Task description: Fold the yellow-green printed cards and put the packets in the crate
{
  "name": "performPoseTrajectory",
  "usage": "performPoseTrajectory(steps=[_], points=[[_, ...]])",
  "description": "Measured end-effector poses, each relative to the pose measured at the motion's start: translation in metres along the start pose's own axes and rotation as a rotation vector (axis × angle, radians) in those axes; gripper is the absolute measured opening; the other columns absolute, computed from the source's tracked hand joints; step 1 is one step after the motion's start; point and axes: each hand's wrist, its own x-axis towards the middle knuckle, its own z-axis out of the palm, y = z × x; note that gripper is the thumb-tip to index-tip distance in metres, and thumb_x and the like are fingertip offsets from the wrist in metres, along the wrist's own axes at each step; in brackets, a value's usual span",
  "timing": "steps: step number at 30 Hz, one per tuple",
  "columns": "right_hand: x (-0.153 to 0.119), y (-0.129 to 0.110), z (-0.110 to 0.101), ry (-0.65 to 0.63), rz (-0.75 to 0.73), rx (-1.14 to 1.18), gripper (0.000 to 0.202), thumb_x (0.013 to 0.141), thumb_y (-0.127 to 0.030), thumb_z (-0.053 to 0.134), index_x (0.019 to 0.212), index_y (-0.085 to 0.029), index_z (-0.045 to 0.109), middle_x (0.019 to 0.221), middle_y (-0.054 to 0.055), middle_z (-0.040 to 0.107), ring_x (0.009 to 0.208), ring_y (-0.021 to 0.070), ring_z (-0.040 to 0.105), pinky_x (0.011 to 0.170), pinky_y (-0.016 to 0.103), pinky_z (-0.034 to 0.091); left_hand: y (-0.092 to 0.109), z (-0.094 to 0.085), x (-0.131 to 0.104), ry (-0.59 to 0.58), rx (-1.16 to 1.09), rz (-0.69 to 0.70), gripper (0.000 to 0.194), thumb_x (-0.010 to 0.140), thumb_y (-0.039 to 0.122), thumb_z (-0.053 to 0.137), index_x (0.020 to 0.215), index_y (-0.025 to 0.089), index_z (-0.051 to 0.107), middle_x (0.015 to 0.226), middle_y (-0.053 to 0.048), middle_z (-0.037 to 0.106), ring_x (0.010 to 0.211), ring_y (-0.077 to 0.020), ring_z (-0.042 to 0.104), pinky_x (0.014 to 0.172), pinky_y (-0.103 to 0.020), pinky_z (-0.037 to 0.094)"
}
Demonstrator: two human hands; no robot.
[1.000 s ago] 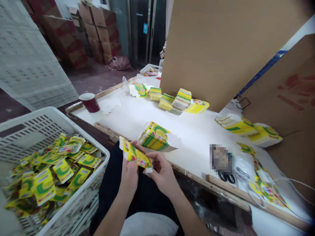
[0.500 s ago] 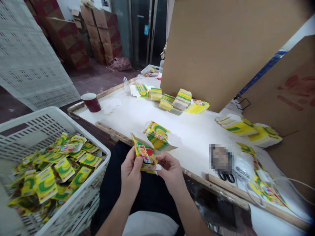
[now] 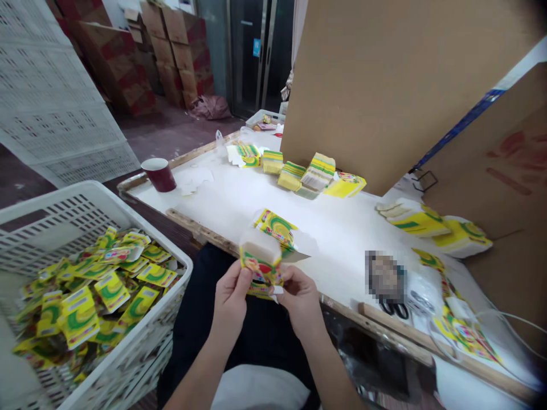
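Over my lap, at the table's front edge, a small yellow and green printed carton (image 3: 260, 269) is held between both hands. Its pale flap points up and is smeared by motion. My left hand (image 3: 233, 290) pinches the carton's left side, thumb in front. On the right side, the fingers of my right hand (image 3: 299, 293) are closed on the carton near a small white tab. Just behind it, another printed carton (image 3: 277, 226) lies on the white table (image 3: 222, 208), partly covered by the held one.
At left stands a white plastic basket (image 3: 187, 263) full of small yellow packets (image 3: 81, 319). A maroon cup (image 3: 160, 176) is at the table's left corner. Stacks of yellow cards (image 3: 318, 171) line a cardboard panel (image 3: 350, 85). Black-handled scissors (image 3: 395, 310) and flat cartons (image 3: 416, 219) lie right.
The held carton has turned, so its pale flap now stands upright facing me. Both hands keep their hold and have shifted slightly. The view has moved a little.
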Motion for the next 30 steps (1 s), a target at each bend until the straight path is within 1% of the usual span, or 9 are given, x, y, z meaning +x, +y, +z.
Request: performPoseTrajectory(steps=[6, 10, 12, 15, 18, 21, 24, 27, 30], points=[[-0.004, -0.006, -0.006, -0.063, -0.213, -0.343, 0.002, 0.071, -0.022, 0.069, 0.071, -0.021, 0.068, 0.065, -0.001, 0.056, 0.061, 0.0127, 0.051, 0.057, 0.026, 0.04, 0.014, -0.005, 0.008, 0.065, -0.068, 0.016, 0.022, 0.075, 0.037, 0.063, 0.078, 0.016, 0.065, 0.078, -0.005, 0.068, 0.082, -0.0205, 0.064, 0.076, -0.033, 0.052], [-0.003, -0.024, -0.025, 0.048, -0.514, -0.687, 0.024, 0.079, -0.014, 0.057, 0.094, -0.029, 0.07, 0.074, 0.002, 0.057, 0.069, 0.0152, 0.053, 0.06, 0.028, 0.043, 0.04, -0.01, 0.008, 0.039, 0.034, 0.14, 0.044, 0.078, 0.04, 0.058, 0.118, 0.022, 0.053, 0.116, -0.009, 0.06, 0.11, -0.0245, 0.055, 0.095, -0.04, 0.042], [-0.003, -0.031, -0.033, 0.085, -0.661, -0.922, 0.034, 0.08, -0.008, 0.053, 0.098, -0.033, 0.069, 0.073, 0.002, 0.057, 0.071, 0.0159, 0.051, 0.064, 0.031, 0.042, 0.054, -0.012, 0.006, 0.002, 0.243, 0.293, 0.062, 0.071, 0.043, 0.065, 0.126, 0.022, 0.047, 0.127, -0.011, 0.052, 0.121, -0.028, 0.046, 0.103, -0.043, 0.033], [-0.006, -0.036, -0.035, -0.044, -0.801, -1.106, 0.039, 0.08, -0.007, 0.053, 0.102, -0.036, 0.067, 0.067, 0.001, 0.057, 0.07, 0.0165, 0.05, 0.07, 0.034, 0.041, 0.059, -0.011, 0.004, -0.206, 0.744, 0.35, 0.088, 0.05, 0.037, 0.08, 0.129, 0.022, 0.043, 0.128, -0.013, 0.051, 0.122, -0.0336, 0.042, 0.103, -0.047, 0.031], [-0.012, -0.034, -0.031, -0.184, -0.837, -1.096, 0.041, 0.079, -0.007, 0.054, 0.103, -0.038, 0.065, 0.067, -0.001, 0.056, 0.076, 0.0167, 0.052, 0.084, 0.039, 0.039, 0.045, -0.008, 0.003, -0.437, 1.084, 0.252, 0.075, 0.057, 0.036, 0.075, 0.125, 0.025, 0.045, 0.115, -0.01, 0.059, 0.104, -0.0299, 0.055, 0.088, -0.044, 0.042], [-0.016, -0.025, -0.026, 0.022, -0.72, -0.906, 0.047, 0.075, -0.019, 0.063, 0.118, -0.036, 0.055, 0.097, 0.004, 0.057, 0.104, 0.0238, 0.049, 0.096, 0.046, 0.034, 0.027, -0.005, 0.002, -0.413, 1.227, 0.296, 0.05, 0.067, 0.039, 0.067, 0.112, 0.023, 0.051, 0.103, -0.007, 0.062, 0.091, -0.0255, 0.059, 0.08, -0.04, 0.044], [-0.017, -0.015, -0.019, 0.244, -0.428, -0.525, 0.065, 0.077, -0.034, 0.06, 0.135, -0.028, 0.033, 0.128, 0.011, 0.045, 0.117, 0.0272, 0.043, 0.091, 0.044, 0.042, 0.016, -0.001, -0.001, -0.322, 1.263, 0.465, 0.057, 0.063, 0.048, 0.069, 0.108, 0.02, 0.048, 0.1, -0.009, 0.062, 0.093, -0.0273, 0.057, 0.088, -0.046, 0.038], [-0.015, -0.009, -0.01, 0.087, -0.067, -0.138, 0.044, 0.082, -0.039, 0.049, 0.124, -0.025, 0.046, 0.12, 0.011, 0.055, 0.105, 0.0246, 0.055, 0.082, 0.041, 0.049, 0.014, 0.002, -0.004, -0.314, 1.264, 0.539, 0.06, 0.065, 0.047, 0.068, 0.113, 0.019, 0.044, 0.1, -0.01, 0.061, 0.094, -0.0271, 0.056, 0.085, -0.044, 0.04], [-0.013, -0.009, -0.006, -0.126, 0.158, 0.063, 0.032, 0.078, -0.039, 0.053, 0.105, -0.023, 0.059, 0.102, 0.009, 0.064, 0.095, 0.0252, 0.06, 0.078, 0.041, 0.051, 0.014, 0.003, -0.005, -0.393, 1.27, 0.521, 0.055, 0.072, 0.037, 0.062, 0.119, 0.02, 0.039, 0.107, -0.011, 0.057, 0.095, -0.0255, 0.055, 0.079, -0.038, 0.043]])
